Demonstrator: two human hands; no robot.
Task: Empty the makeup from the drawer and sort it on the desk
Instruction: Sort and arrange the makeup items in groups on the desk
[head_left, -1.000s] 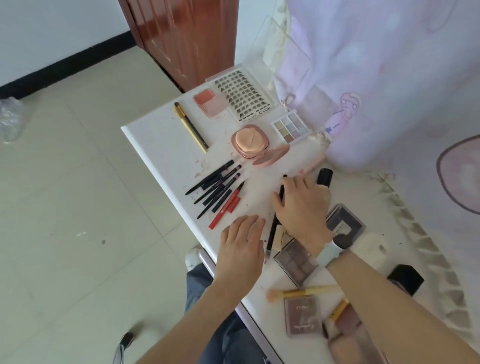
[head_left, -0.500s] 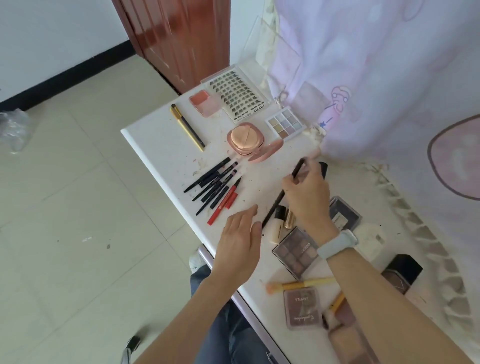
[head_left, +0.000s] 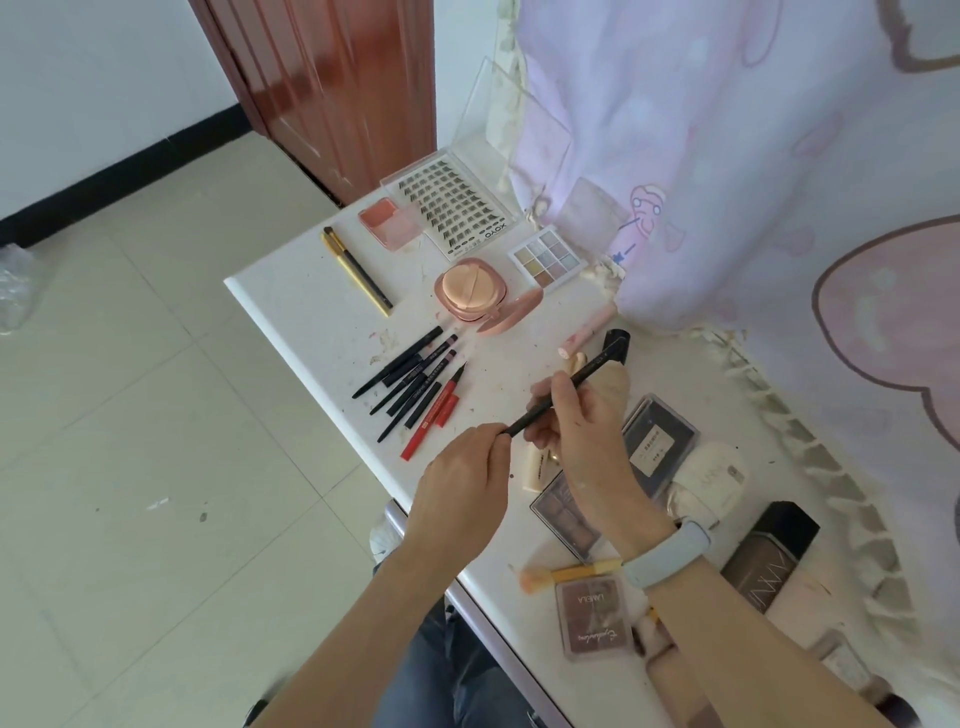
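Both hands hold one long black pencil (head_left: 571, 384) above the white desk (head_left: 291, 301). My right hand (head_left: 576, 421) grips its middle, and my left hand (head_left: 462, 483) pinches its lower end. Left of it lies a row of several black pencils and a red one (head_left: 415, 395). Farther back sit a gold-and-black pen (head_left: 358, 270), a pink blush (head_left: 387, 221), a lash tray (head_left: 454, 208), a peach puff compact (head_left: 470, 291) and a small eyeshadow palette (head_left: 548, 257). The drawer is out of sight.
Unsorted items crowd the near right: dark palettes (head_left: 660, 441), a brown palette (head_left: 592, 616), an orange brush (head_left: 566, 574), a cream tube (head_left: 537, 467), a dark foundation bottle (head_left: 769, 556). A pink curtain (head_left: 727, 156) hangs at the right. The desk's left edge drops to tiled floor.
My right hand lifted the black pencil off the desk. My left hand rose from the desk edge and took hold of the pencil's lower end.
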